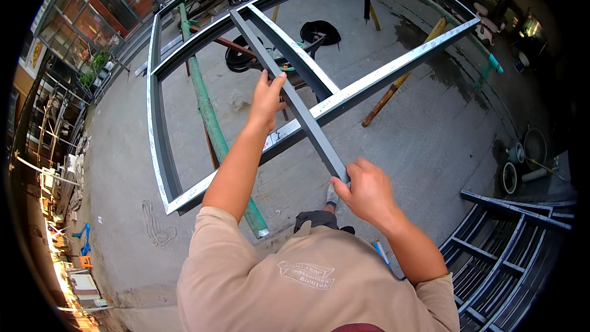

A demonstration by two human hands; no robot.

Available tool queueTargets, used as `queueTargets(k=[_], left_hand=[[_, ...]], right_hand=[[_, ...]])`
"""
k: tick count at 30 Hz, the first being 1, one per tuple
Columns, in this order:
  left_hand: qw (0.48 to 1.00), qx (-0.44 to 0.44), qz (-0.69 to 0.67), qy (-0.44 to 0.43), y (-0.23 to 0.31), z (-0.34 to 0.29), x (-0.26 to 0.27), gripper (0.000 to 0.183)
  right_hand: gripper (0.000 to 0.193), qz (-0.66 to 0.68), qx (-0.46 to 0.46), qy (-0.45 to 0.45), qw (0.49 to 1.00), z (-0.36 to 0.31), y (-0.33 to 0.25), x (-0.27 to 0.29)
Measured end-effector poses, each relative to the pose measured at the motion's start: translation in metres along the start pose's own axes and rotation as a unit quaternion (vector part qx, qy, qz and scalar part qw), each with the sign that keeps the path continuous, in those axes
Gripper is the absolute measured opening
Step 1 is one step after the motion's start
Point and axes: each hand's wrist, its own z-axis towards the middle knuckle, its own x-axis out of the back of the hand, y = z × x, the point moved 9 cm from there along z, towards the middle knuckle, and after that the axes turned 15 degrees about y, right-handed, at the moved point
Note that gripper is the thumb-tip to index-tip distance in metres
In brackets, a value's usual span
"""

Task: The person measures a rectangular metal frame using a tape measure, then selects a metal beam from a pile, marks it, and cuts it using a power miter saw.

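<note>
- Beige shirt (313,276) fills the near edge, below the grey steel frame (161,141).
- Our right hand (367,192) is closed round the near end of a loose grey steel bar (294,99) lying slantwise across the frame.
- Our left hand (268,96) clasps the bar's middle, above the frame's near rail.
- We judge the bar stiff, fairly heavy, smooth; best held with hands spread apart.
- Green pipe (209,117) passes under the frame.

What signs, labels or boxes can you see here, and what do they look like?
Pale printed logo patch: on the back of the person's tan shirt, bottom middle; a slanted oblong with white outline.
Small orange box-like thing: far left edge on the ground; too small to tell more.
No screens or other signs show clearly.
</note>
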Motion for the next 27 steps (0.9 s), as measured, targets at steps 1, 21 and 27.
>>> queueTargets(k=[1,21,27], left_hand=[[1.000,-0.023,0.007,-0.010,0.004,0.013,-0.005,0.068],[0.995,0.016,-0.093,-0.045,-0.036,0.243,-0.041,0.062],[0.997,0.032,-0.050,-0.043,-0.034,0.235,-0.050,0.074]], right_hand=[[0.039,-0.014,0.027,0.000,1.000,0.014,-0.005,-0.004],[0.042,-0.008,-0.052,0.002,0.999,0.228,0.114,-0.011],[0.046,0.025,-0.049,-0.029,0.998,0.241,0.128,-0.020]])
